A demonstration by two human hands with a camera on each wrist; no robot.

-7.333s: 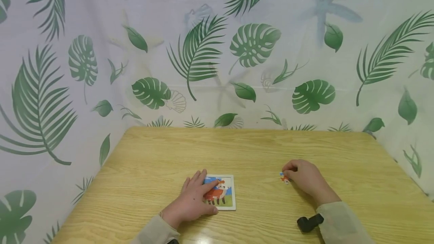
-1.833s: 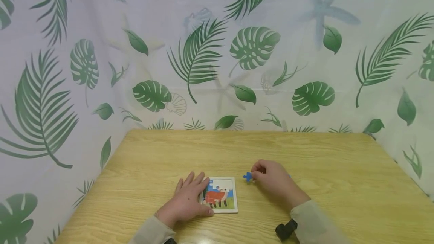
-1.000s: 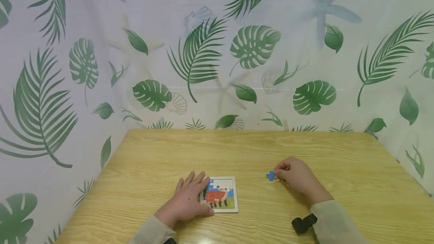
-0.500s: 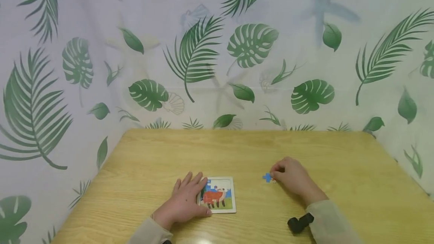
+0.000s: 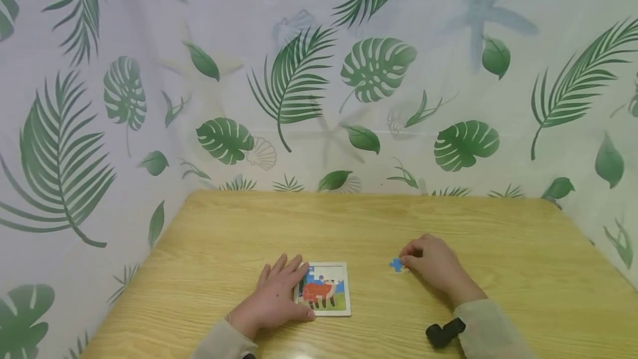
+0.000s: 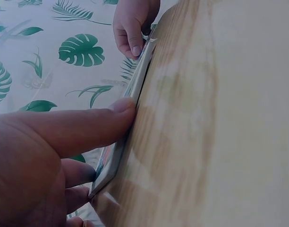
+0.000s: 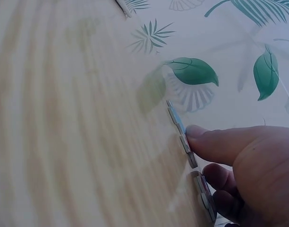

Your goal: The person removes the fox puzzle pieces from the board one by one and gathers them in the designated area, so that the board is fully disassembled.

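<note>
My left hand (image 5: 274,295) rests at the left side of a small white-framed jigsaw puzzle (image 5: 324,289), its fingers spread and fairly straight. The thumb touches the frame's near edge, seen also in the left wrist view. The picture shows a red-and-white animal on grass under blue sky, with a pale patch near the top. To the right, my right hand (image 5: 436,265) pinches a blue puzzle piece (image 5: 396,265) at the tabletop. Under those fingertips another piece (image 5: 406,269) partly shows. In the right wrist view several pieces lie in a row, including a nearer puzzle piece (image 7: 205,196) by the fingers.
The wooden table (image 5: 249,220) reaches back to a hanging leaf-print cloth (image 5: 319,82), which also covers both sides. A black wrist device (image 5: 445,333) sits at the right sleeve.
About two seconds ago my right hand held a blue piece nearer the frame; it then moved right, and has since shifted only slightly. My left hand stays at the frame.
</note>
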